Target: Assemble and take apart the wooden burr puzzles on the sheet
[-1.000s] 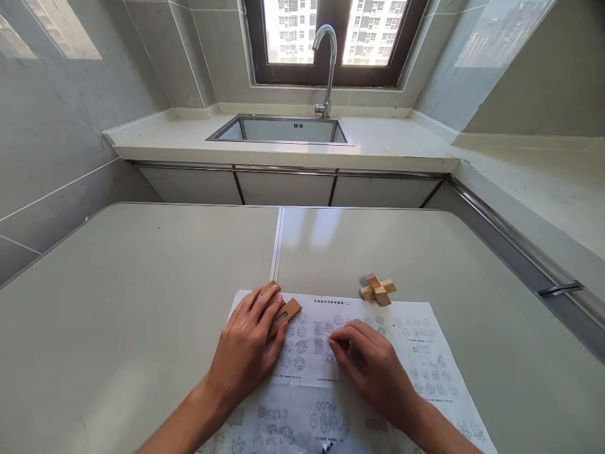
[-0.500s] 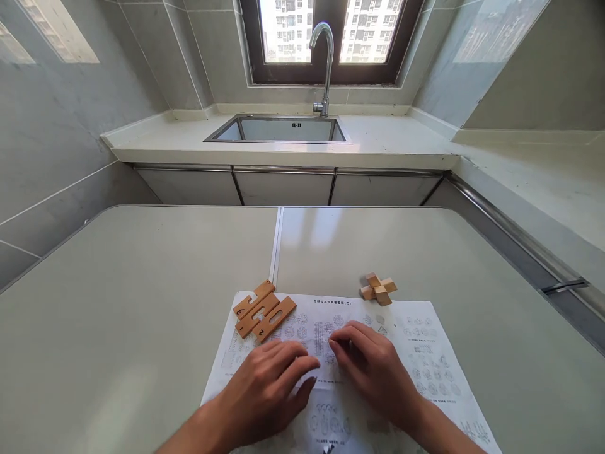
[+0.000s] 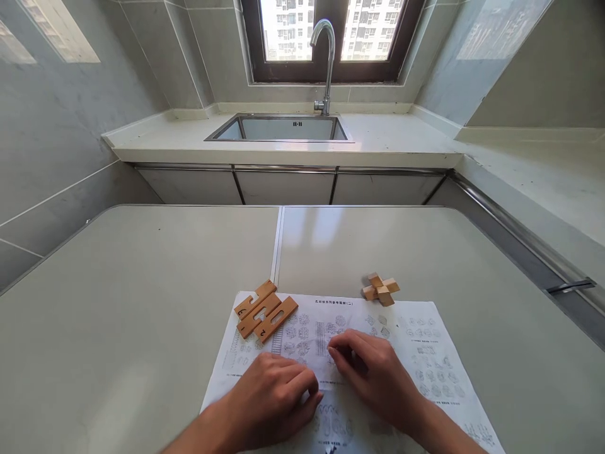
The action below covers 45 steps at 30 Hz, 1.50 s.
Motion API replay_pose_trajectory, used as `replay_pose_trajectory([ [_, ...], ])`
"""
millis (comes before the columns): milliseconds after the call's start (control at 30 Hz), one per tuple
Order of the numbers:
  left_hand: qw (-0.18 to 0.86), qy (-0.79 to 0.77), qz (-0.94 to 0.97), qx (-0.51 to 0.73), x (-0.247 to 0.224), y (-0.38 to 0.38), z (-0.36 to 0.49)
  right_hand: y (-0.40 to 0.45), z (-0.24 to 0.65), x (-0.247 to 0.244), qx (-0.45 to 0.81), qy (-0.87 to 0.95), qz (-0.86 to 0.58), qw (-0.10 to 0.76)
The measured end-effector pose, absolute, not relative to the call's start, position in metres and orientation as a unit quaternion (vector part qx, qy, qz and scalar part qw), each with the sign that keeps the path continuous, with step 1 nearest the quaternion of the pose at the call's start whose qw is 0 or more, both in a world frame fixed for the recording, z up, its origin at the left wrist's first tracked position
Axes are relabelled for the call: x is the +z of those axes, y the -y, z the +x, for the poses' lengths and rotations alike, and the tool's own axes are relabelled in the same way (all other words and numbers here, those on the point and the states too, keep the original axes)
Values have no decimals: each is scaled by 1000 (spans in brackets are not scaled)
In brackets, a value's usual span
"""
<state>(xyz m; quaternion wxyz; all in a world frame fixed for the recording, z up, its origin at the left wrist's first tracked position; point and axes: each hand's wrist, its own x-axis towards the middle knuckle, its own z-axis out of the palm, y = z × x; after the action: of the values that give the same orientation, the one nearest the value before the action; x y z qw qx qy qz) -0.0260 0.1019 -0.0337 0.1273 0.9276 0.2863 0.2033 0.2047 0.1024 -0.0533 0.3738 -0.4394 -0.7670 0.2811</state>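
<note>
My left hand rests on the lower left of a printed paper sheet, fingers curled in toward the thumb, with nothing showing in them. To its right, my right hand also lies on the sheet, its thumb and fingertips drawn together and no object visible. Three flat wooden puzzle pieces with cut-out slots lie side by side at the sheet's upper left corner, beyond my left hand. An interlocked wooden cross puzzle sits at the sheet's top edge, beyond my right hand.
The sheet lies on a pale table with a seam down its middle. Behind the table is a white counter with a sink and a tall faucet under a window. A small dark metallic bit shows at the bottom edge.
My left hand has drawn slightly nearer to me, and its fingers have curled in from a looser, spread pose. My right hand has lowered slightly. The wooden pieces stay where they were.
</note>
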Motion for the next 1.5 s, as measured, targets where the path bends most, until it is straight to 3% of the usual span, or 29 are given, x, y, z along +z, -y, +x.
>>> replay_pose_trajectory([
  [1267, 114, -284, 929, 207, -32, -100, -29, -107, 198, -52, 260, 773, -436, 381],
  [1500, 102, -285, 928, 216, -33, -101, -29, -108, 199, -50, 316, 744, -456, 374],
])
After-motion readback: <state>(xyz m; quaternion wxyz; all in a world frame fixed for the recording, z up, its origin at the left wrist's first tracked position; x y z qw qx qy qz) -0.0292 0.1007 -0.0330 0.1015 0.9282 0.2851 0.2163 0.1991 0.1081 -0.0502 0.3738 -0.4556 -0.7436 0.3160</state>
